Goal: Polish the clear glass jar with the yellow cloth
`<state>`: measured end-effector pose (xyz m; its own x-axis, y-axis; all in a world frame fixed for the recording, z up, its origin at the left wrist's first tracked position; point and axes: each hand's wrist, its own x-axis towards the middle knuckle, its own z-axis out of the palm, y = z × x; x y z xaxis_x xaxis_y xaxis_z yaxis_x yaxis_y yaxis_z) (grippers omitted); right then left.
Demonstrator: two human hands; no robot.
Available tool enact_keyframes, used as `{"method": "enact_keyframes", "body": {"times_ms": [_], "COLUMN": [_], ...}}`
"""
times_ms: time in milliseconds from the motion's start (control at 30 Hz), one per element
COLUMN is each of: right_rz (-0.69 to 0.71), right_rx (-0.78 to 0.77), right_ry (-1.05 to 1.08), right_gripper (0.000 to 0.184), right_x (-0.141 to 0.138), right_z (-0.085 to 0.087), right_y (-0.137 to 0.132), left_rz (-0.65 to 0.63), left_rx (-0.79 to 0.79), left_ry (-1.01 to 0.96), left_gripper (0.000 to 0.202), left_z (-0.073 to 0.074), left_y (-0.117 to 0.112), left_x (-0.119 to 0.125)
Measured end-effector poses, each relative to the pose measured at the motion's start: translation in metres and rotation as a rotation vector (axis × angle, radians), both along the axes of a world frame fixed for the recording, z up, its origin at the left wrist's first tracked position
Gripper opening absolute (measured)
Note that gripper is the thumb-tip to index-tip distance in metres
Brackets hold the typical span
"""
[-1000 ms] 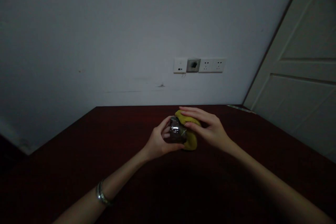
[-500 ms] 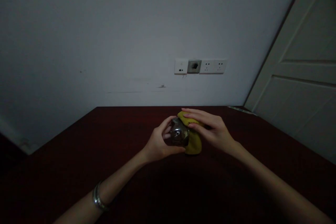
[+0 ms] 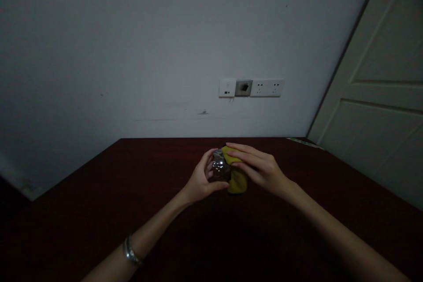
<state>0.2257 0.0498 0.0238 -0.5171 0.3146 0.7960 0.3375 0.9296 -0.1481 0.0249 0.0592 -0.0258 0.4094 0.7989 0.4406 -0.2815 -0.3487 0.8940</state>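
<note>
Near the middle of the dark red table, my left hand (image 3: 202,180) is curled around a clear, shiny, rounded vessel (image 3: 220,166) that looks like a glass. Its thumb lies along the near side, with fingers behind. My right hand (image 3: 261,168) grips a yellow-green cloth (image 3: 238,180) and presses it against the upper right side of the vessel. Part of the cloth hangs down below the right fingers. Dim light hides the vessel's exact shape and its opening. A silver bangle (image 3: 130,252) circles my left wrist.
The dark red table (image 3: 158,154) meets a pale wall (image 3: 165,44) at its back edge. Sockets and a switch panel (image 3: 251,88) sit on that wall. A white panelled door (image 3: 380,97) stands at right. A flat printed strip (image 3: 304,142) lies at the back right edge.
Both hands have shifted slightly left with the vessel and the cloth. The right hand is a little nearer the left, and the whole view has tilted up slightly.
</note>
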Motion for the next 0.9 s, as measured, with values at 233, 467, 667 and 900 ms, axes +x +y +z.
{"method": "enact_keyframes", "body": {"times_ms": [233, 467, 667, 900], "right_rz": [-0.048, 0.012, 0.05, 0.065], "right_rx": [-0.059, -0.109, -0.11, -0.011], "right_ry": [0.084, 0.199, 0.236, 0.222], "right_gripper": [0.036, 0.036, 0.029, 0.032], "right_x": [-0.003, -0.006, -0.008, -0.007], "right_z": [-0.022, -0.047, -0.052, -0.051], "right_y": [0.013, 0.021, 0.018, 0.014], "left_rz": [-0.001, -0.012, -0.006, -0.008], "left_rx": [-0.022, -0.116, -0.139, -0.105], "left_ry": [0.004, 0.023, 0.021, 0.033], "left_gripper": [0.088, 0.095, 0.094, 0.091], "left_z": [-0.015, -0.028, -0.036, -0.031], "left_y": [0.01, 0.013, 0.014, 0.007], "left_x": [-0.001, -0.003, -0.007, -0.006]}}
